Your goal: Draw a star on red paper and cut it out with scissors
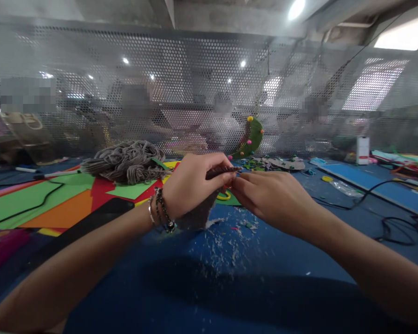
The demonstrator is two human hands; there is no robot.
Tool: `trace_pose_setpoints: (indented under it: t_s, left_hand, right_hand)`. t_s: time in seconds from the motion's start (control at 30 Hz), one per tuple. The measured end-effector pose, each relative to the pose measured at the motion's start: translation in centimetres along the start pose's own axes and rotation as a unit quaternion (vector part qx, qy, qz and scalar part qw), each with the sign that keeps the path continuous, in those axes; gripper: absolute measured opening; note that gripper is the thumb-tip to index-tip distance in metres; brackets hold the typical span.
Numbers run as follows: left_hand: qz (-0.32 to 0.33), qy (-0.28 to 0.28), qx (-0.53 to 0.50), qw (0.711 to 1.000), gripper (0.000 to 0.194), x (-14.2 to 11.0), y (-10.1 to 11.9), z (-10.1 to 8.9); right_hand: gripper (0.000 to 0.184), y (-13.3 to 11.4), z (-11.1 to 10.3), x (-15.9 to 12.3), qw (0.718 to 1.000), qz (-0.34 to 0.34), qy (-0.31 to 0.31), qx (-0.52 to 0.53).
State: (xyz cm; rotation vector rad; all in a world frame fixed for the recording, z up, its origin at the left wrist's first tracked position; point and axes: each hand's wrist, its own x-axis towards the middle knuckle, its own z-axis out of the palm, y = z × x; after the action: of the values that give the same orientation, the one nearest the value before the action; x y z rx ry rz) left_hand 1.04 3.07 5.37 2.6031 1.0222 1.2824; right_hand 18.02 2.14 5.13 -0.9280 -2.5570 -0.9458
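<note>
My left hand (198, 183), with bracelets at its wrist, is closed on a thin dark brown piece (218, 172), gripped between thumb and fingers. Its material is hard to tell. My right hand (270, 192) meets it at the fingertips, closed in a pinch; what lies between those fingers is hidden. Below my left hand hangs or stands a grey, rough-looking piece (197, 214), partly covered by the hand. A yellow ring (224, 196) shows just under the fingertips. Pale shreds (226, 246) are scattered on the blue tabletop (153, 287) beneath.
At the left, a heap of grey yarn (125, 162) rests on coloured sheets (59, 211), near a black flat object (90, 222). A green crescent with pompoms (256, 137) stands behind my hands. Black cable (397, 232) and a blue board (376, 183) lie right. Perforated metal (195, 69) rises behind.
</note>
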Motion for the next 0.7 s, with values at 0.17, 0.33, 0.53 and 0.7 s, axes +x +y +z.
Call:
trace_pose_setpoints:
  t_s: [0.17,0.33,0.53,0.7]
  left_hand:
    - [0.022,-0.028,0.019,0.999,0.011,-0.2,0.1,0.3]
    - [0.036,-0.074,0.022,0.996,0.009,-0.3,0.1,1.3]
    - [0.069,-0.136,-0.086,0.985,0.013,-0.7,0.8,1.6]
    - [-0.008,-0.162,-0.187,0.969,0.004,-0.5,1.3,1.0]
  right_hand:
    - [0.021,-0.7,-1.0,-0.8,0.993,-0.07,0.077,-0.059]
    - [0.026,-1.1,-2.4,-1.5,0.99,-0.088,0.108,-0.035]
    - [0.03,0.9,-3.4,-1.4,0.986,-0.041,0.031,0.157]
    - [0.025,2.5,-2.7,-0.7,0.968,-0.003,0.034,0.247]
